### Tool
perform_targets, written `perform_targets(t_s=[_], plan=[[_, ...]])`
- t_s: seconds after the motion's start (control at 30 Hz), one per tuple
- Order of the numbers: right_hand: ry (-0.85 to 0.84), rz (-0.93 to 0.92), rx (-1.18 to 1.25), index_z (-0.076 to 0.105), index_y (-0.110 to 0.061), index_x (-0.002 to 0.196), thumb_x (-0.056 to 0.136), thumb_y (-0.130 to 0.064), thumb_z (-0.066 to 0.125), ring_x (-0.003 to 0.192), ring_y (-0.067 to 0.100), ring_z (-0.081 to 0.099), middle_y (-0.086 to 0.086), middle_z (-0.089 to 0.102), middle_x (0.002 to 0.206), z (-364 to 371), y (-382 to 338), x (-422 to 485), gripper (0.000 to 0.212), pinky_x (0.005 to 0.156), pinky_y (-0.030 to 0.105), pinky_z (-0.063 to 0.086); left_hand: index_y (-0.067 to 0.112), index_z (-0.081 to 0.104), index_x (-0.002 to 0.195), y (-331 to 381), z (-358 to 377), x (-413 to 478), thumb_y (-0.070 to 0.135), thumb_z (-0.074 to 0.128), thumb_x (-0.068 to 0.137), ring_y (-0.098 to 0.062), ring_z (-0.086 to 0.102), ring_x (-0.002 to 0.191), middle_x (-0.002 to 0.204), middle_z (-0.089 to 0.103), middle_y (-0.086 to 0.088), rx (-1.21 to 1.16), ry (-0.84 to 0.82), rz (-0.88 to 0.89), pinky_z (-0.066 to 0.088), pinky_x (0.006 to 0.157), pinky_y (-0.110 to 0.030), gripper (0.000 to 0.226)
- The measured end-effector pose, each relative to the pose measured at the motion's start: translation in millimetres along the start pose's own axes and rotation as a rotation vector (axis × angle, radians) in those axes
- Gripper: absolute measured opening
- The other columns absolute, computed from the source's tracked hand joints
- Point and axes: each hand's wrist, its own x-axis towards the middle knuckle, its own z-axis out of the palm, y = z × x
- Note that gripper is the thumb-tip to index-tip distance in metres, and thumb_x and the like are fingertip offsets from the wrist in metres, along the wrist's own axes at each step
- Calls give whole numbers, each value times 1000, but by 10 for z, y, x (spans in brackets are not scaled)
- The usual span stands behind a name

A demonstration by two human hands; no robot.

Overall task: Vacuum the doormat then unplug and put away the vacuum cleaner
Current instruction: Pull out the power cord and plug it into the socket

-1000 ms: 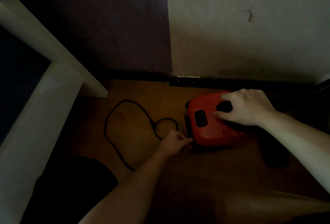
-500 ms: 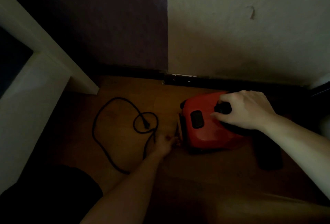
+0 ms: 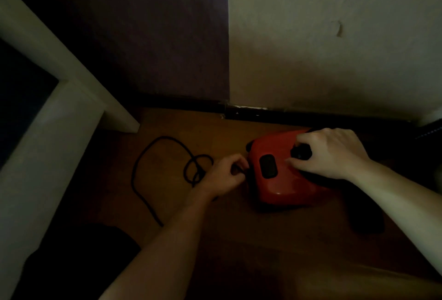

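Observation:
A red vacuum cleaner [image 3: 279,180] sits on the wooden floor close to the wall. My right hand [image 3: 332,153] rests on top of it, fingers wrapped around a black knob or handle. My left hand [image 3: 227,174] is closed on the black power cord [image 3: 143,160] right at the vacuum's left end. The rest of the cord lies in a loose loop on the floor to the left, with a small coil beside my left hand. No doormat shows in this dim view.
A white furniture frame [image 3: 59,98] slants across the left side. A dark panel [image 3: 153,36] and a pale wall [image 3: 334,43] stand behind, with a black skirting strip [image 3: 287,117] at their base. A dark object [image 3: 366,218] lies under my right forearm.
My left hand slid along the cord and back to the vacuum's left end. The loop on the floor has shrunk and its small coil shifted. My right hand stayed on top.

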Motion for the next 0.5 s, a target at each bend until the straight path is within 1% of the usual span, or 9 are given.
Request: perform_targets(t_s=[0.07,0.13,0.2,0.27,0.3,0.37,0.4,0.43,0.5], plan=[[-12,-3,7,65,-44,113,81,-84,46,91,16,69,-12,71,93,-27,-11,-4,55,65,29,37,30,65,98,-15,-19,-92,20,61,85,-4,63,90,100,66,12,92,-55,-14,52,79,-29,17],[-17,-7,6,65,-43,112,82,-83,46,91,16,68,-12,69,91,-47,-20,-7,54,66,29,37,34,67,96,-3,-15,-133,34,63,86,-2,63,95,102,68,15,168,-112,-19,54,86,-33,11],[-29,-4,12,65,-42,111,83,-82,48,91,17,68,-12,65,86,-66,-27,-12,52,67,30,37,29,71,93,47,-12,-143,42,65,90,0,65,91,95,71,14,238,-152,-33,55,85,-34,14],[-41,-4,19,65,-42,111,84,-81,50,91,17,67,-13,57,82,-76,-33,-20,50,67,30,37,24,75,87,89,-4,-154,41,66,92,-3,66,77,81,73,12,244,-169,-57,57,77,-34,20],[-41,-7,21,65,-41,112,84,-80,50,91,17,67,-13,57,82,-77,-33,-23,50,67,30,36,22,75,84,96,2,-154,39,66,93,-7,65,71,77,73,10,235,-172,-63,55,72,-34,21],[-35,-14,18,64,-41,114,84,-80,50,92,18,67,-11,62,86,-73,-26,-21,52,67,30,36,18,77,84,88,20,-136,33,65,95,-11,63,64,77,74,7,211,-199,-84,51,65,-32,22],[-34,-15,16,64,-41,115,84,-81,50,92,18,67,-10,64,87,-73,-23,-22,52,67,30,37,14,77,87,78,37,-124,28,64,96,-8,64,63,78,75,6,172,-219,-117,52,67,-29,21],[-35,-16,16,64,-41,116,84,-81,50,92,18,67,-10,64,88,-75,-23,-22,53,67,30,37,10,76,90,67,52,-110,23,63,97,-3,65,64,79,75,6,111,-236,-160,55,72,-28,19],[-39,-14,17,64,-41,118,84,-81,49,94,19,67,-9,67,93,-81,-26,-20,55,68,31,37,3,74,95,28,65,-82,16,65,95,-1,68,66,80,75,6,-1,-264,-233,56,78,-26,16]])
